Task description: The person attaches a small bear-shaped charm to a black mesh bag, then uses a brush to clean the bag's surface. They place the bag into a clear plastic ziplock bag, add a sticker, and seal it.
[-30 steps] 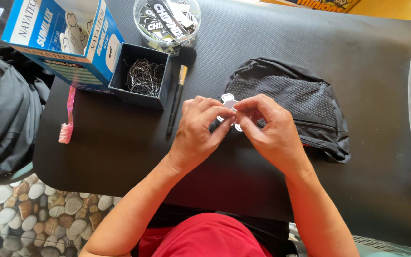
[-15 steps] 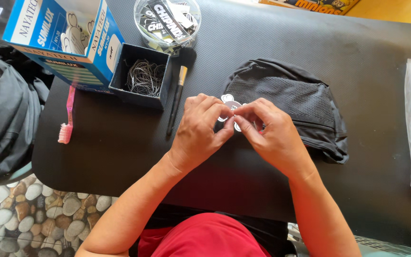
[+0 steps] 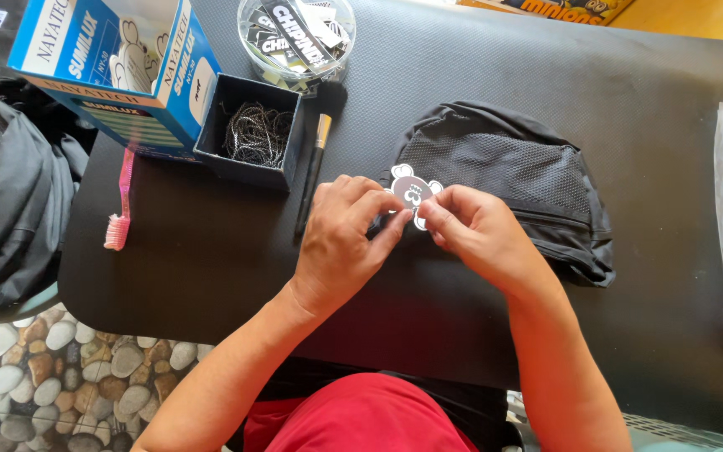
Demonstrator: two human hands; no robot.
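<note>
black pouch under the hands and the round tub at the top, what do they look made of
Black pouch: looks like soft fabric, matte, with an open-weave mesh panel and creases along its edges. Round tub: likely clear plastic, glossy, since the black and white tags inside show through its wall. Both hands pinch a small flat black and white tag, perhaps card or plastic.

Both hands meet over a black table, pinching a small black-and-white bear-shaped tag between them: left hand on its left edge, right hand on its right. Just beyond the tag lies a black mesh pouch. Left of the tag sit a black pen, a small black box of chains and a pink toothbrush.
</note>
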